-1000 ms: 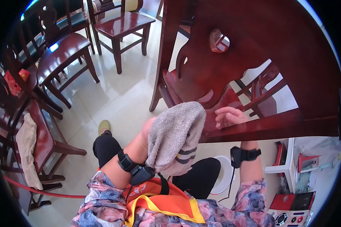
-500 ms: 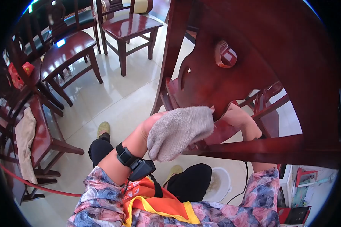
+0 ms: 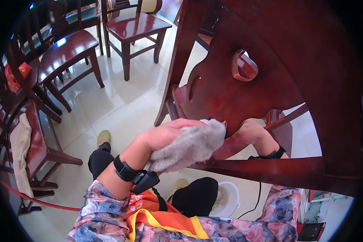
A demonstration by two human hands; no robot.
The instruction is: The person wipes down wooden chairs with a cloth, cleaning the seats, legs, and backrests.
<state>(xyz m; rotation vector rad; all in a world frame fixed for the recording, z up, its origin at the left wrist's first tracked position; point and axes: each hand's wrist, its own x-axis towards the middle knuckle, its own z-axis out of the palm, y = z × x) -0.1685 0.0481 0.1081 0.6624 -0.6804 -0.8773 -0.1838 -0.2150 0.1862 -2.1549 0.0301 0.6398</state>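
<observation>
A dark red wooden chair back [image 3: 266,68] with oval and slit cut-outs fills the upper right, close to the camera. My left hand [image 3: 167,135] is closed on a grey cloth [image 3: 185,147], which bunches below my fingers and presses on the lower edge of the chair's carved panel. On the right, my right hand [image 3: 250,133] reaches behind the frame at the same panel's lower edge. Its fingertips are partly hidden by the wood, and its fingers look bent around the panel edge.
Several dark red chairs stand at the left and top, one chair seat [image 3: 139,26] upright at the top. A beige cloth [image 3: 21,149] lies over a left seat. Below are a white bucket [image 3: 232,199], a black cable [image 3: 256,203] and a red hose [image 3: 48,203].
My left hand has turned so its back and fingers show above the grey cloth, now more bunched. The view has shifted slightly, and the carved panel shows more clearly.
</observation>
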